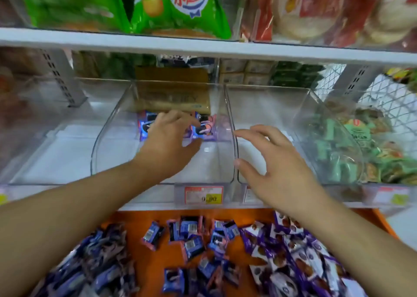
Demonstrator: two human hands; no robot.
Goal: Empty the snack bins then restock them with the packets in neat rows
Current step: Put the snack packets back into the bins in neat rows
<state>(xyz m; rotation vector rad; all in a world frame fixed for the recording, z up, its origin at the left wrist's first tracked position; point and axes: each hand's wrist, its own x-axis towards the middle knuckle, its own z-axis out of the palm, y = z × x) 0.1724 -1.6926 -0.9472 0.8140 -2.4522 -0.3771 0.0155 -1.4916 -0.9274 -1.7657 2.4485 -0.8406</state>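
Packets [203, 128] of a small blue and pink wrapped snack stand at the back of the middle clear bin [99, 143], directly under the fingertips of the left hand [168, 143]. That hand reaches deep into the bin with its fingers spread and bent down over the packets; it seems to press or steady them rather than pinch one, though the fingertips hide the contact and I cannot tell for certain. The right hand [268, 159] hovers palm down with fingers wide and holding nothing, over the wall between the middle bin and the empty bin [304, 107] on its far side.

Judging by their look, the packets are light, soft foil pillows, crinkly and somewhat slick, so they would tip or slide easily; the best hold is probably a gentle pinch across the flat faces or by the crimped ends, several at once squared between both palms. More of the same lie loose on the orange tray [144, 220] below both wrists, with a heap of purple and white packets [300, 258] under the right forearm.

How many packets stand behind the left hand is hidden. A brown carton [171, 98] just beyond the fingers is blurred through the plastic, and the price label [203, 195] below the thumb is only partly readable.
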